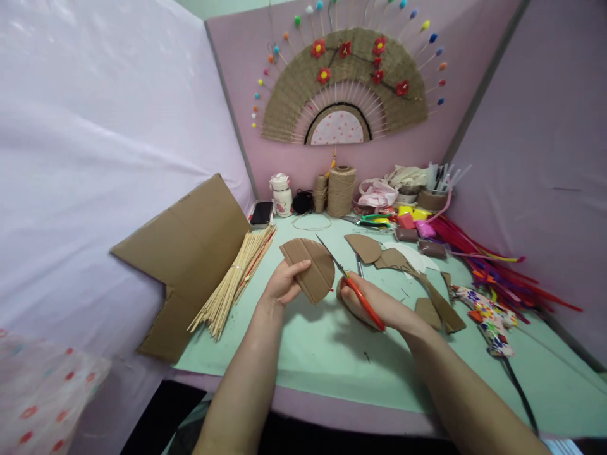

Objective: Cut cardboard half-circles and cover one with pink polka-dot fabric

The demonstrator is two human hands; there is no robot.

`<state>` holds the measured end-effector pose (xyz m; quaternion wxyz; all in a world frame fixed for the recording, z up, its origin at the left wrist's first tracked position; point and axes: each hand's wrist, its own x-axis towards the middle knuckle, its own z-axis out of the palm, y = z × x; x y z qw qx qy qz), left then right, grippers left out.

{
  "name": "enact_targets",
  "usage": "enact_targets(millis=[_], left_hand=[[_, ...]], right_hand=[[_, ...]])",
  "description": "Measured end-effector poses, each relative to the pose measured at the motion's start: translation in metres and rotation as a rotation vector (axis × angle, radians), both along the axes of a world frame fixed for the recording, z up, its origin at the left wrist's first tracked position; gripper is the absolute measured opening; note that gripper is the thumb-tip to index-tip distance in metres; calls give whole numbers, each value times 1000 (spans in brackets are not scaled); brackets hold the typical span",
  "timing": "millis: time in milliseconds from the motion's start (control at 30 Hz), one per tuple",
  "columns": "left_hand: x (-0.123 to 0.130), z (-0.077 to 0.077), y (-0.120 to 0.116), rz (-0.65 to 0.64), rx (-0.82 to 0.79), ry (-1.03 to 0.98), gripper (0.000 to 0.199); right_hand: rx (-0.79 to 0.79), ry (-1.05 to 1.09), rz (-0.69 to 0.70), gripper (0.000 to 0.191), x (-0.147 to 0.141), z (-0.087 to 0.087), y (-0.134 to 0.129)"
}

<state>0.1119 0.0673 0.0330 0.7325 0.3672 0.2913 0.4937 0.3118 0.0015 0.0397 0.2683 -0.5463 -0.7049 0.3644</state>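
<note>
My left hand [284,280] is closed on a half-round piece of cardboard [317,272], thumb on top, held above the table. The ribbed brown face is turned toward me. Close to its curved edge, my right hand [363,297] grips red-handled scissors [364,302]. The blades point up and to the left, beside the cardboard's upper right edge; whether they touch it I cannot tell. Under my right hand, another brown piece lies partly hidden. Just beyond sit a cut cardboard wedge [364,248] and more cardboard offcuts [440,303].
Bundled bamboo sticks [233,281] and a large cardboard sheet [190,259] are at the left. A flowered glue gun [490,319] and coloured pipe cleaners [493,265] lie at the right. Twine spools [341,193], a white bottle [281,196] and pliers [370,221] line the back, below a decorated woven fan [294,88].
</note>
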Motion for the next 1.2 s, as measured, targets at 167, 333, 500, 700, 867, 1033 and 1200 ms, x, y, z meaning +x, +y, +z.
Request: enact_targets(millis=[167,333,500,700,867,1033,1200], left_hand=[[-2,0,-1,-43,21,25,48],[-4,1,-1,-64,32,52,47],[-4,2,-2,-59,29,55,46],[-4,4,-2,-57,17,65,48],[-3,6,-2,-41,54,64,49],[-3,3,-1,-50,23,55,48],[-3,2,-1,-63,32,41,46]], right_hand=[[-65,-133,-42,24,0,2,-1],[-33,-189,-44,25,1,6,-3],[-29,-202,-82,28,4,9,-5],[-84,-98,-103,31,10,7,1],[-41,-7,-89,28,15,5,6],[-23,-105,-96,21,14,-1,9],[16,-161,-94,25,12,-3,9]])
